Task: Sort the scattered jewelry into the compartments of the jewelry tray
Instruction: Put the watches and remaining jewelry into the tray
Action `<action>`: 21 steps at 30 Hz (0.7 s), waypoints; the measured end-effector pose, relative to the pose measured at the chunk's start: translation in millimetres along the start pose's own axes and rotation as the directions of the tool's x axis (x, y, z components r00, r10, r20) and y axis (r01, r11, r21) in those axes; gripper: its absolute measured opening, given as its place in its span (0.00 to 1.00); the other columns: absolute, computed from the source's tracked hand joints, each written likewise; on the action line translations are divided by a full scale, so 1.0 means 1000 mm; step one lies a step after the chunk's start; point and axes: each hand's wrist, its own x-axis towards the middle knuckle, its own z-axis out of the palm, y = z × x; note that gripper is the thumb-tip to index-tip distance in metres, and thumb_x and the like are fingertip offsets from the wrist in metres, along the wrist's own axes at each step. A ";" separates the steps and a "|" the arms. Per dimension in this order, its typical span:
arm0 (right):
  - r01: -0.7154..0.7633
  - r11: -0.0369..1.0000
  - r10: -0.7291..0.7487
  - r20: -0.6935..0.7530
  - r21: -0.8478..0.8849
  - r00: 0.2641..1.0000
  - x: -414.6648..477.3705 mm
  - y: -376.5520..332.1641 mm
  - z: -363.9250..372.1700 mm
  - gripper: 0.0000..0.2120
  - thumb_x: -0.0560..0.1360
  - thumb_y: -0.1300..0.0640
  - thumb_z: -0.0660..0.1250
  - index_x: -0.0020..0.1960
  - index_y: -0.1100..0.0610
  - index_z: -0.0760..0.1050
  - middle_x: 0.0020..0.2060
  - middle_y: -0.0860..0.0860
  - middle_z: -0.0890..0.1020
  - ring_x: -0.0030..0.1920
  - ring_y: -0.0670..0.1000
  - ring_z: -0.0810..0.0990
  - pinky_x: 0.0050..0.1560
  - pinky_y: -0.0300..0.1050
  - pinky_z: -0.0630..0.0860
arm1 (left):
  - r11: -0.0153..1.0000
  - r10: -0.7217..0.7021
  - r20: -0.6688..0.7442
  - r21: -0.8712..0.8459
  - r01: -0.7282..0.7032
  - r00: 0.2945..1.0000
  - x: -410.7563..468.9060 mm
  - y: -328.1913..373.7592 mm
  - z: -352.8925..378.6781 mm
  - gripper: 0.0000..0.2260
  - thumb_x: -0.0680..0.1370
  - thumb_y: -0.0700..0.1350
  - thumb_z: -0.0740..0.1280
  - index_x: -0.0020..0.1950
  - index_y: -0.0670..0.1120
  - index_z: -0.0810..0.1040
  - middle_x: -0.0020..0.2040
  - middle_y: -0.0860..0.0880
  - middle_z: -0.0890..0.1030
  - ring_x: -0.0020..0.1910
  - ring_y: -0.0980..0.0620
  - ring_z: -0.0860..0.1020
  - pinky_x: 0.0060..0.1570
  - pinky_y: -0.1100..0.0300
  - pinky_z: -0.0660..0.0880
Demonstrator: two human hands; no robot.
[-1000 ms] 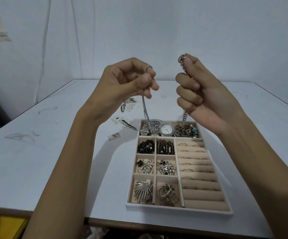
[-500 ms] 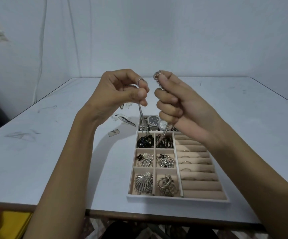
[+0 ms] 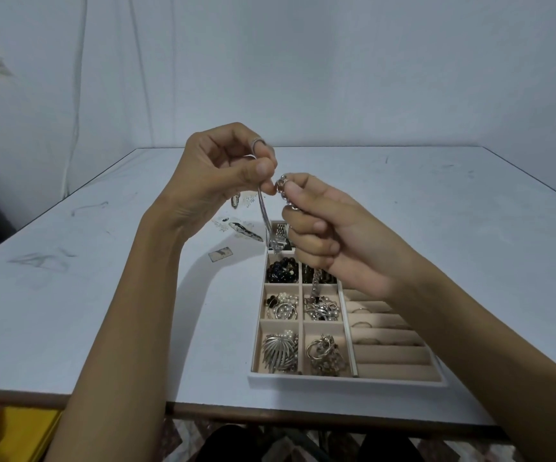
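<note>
My left hand (image 3: 223, 171) pinching a thin chain (image 3: 265, 215), my right hand (image 3: 330, 235) fisted around a chunky bracelet (image 3: 285, 191), both mid-frame above the tray (image 3: 346, 381) on the desk (image 3: 103, 295)

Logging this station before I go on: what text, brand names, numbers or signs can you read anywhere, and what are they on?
None can be read.
Small card on the table: dark marks, too blurred to read.
Watches at the far end of the jewelry tray: hidden behind the right hand, no dial in view.
</note>
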 end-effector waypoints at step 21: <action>-0.084 0.922 0.078 -0.032 -0.379 0.996 -0.040 0.005 -0.012 0.05 0.71 0.62 0.70 0.47 0.60 0.78 0.36 0.58 0.83 0.37 0.53 0.82 0.43 0.44 0.79 | 1.000 -0.009 -0.004 0.022 0.010 1.000 0.001 -0.002 0.001 0.05 0.64 0.45 0.76 0.36 0.51 0.81 0.36 0.52 0.81 0.30 0.55 0.78 0.39 0.61 0.78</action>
